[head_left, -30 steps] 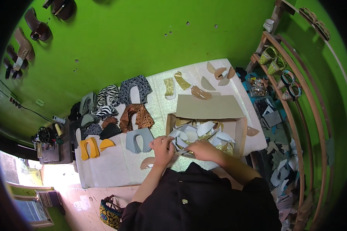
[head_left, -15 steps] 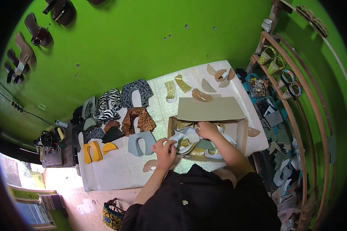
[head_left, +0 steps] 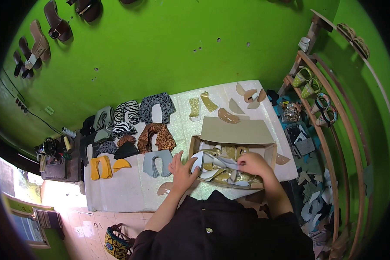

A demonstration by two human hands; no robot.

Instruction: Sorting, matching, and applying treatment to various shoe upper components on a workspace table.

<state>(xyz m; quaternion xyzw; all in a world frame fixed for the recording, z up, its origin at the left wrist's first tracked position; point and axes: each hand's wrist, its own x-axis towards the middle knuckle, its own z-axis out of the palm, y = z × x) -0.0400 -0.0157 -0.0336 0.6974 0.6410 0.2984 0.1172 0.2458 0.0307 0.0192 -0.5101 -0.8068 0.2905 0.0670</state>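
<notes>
The cardboard box (head_left: 271, 155) sits on the white-covered table (head_left: 125, 197) in front of the person, its lid (head_left: 238, 131) folded open on the far side, with a loose heap of white, grey and gold cut pieces inside. The right hand (head_left: 253, 164) is over the right part of the heap, fingertips drawn together on the end of a pale grey piece (head_left: 227, 163); its forearm crosses the near right corner. The left hand (head_left: 184, 173) is at the left edge, fingers spread and thumb against a white piece (head_left: 199, 157); whether it grips that piece I cannot tell.

Just left of the left hand lies a grey arch-shaped stack (head_left: 151, 169), with a leopard-print stack (head_left: 145, 138) beyond it and yellow pieces (head_left: 95, 167) farther left. A brown half-round piece (head_left: 164, 188) lies near the left wrist. Past the lid are a tan piece (head_left: 228, 115) and two glittery gold pieces (head_left: 195, 107). A wooden rack (head_left: 310, 97) holding shoes stands to the right.

Half a second ago the right hand was deeper toward the far side; now it is nearer the right wall, and more gold shows where it was.
</notes>
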